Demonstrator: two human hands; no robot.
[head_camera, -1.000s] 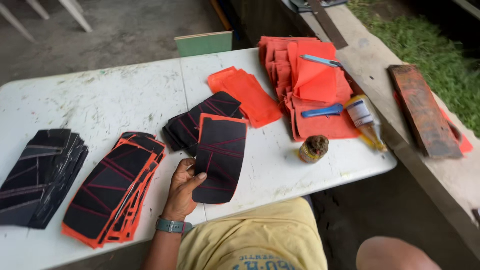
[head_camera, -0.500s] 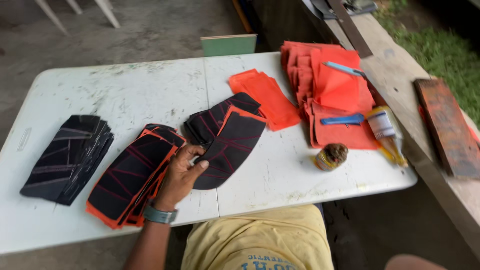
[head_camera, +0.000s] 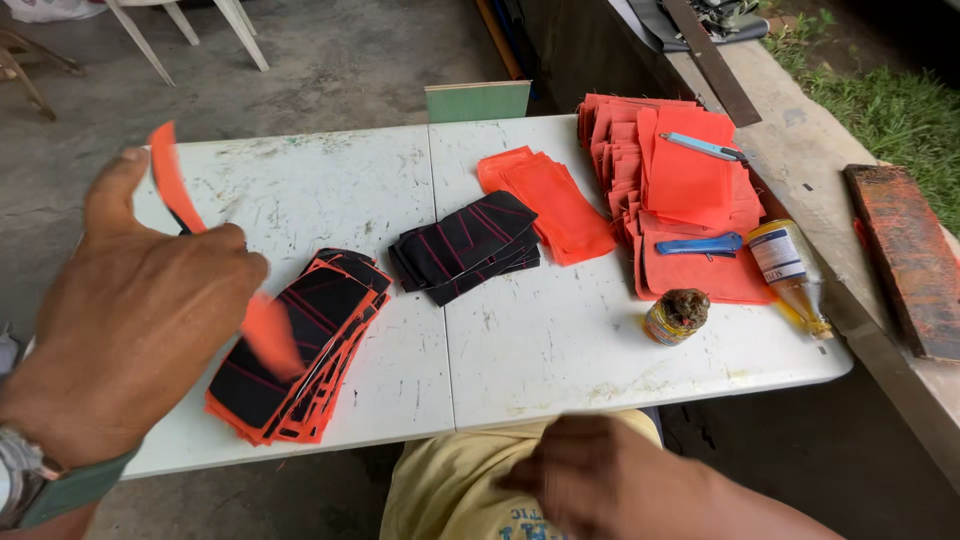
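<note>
The left hand (head_camera: 125, 320) is raised at the near left, above the table (head_camera: 540, 350), and grasps an orange piece (head_camera: 168, 180) between thumb and fingers; the piece is motion-blurred. Below it, a stack of black-and-orange pieces (head_camera: 300, 345) lies on the table's near left part. A black stack (head_camera: 468, 245) lies at the centre. Farther right lie orange sheets (head_camera: 550, 200), a blue knife (head_camera: 698, 245), a small tin (head_camera: 675, 317) and a bottle (head_camera: 790, 270). The right hand (head_camera: 610, 480) sits blurred at the near edge; its grip cannot be determined.

Single head-worn view, steeply down and forward over the near white table (head_camera: 560, 350), close range.
</note>
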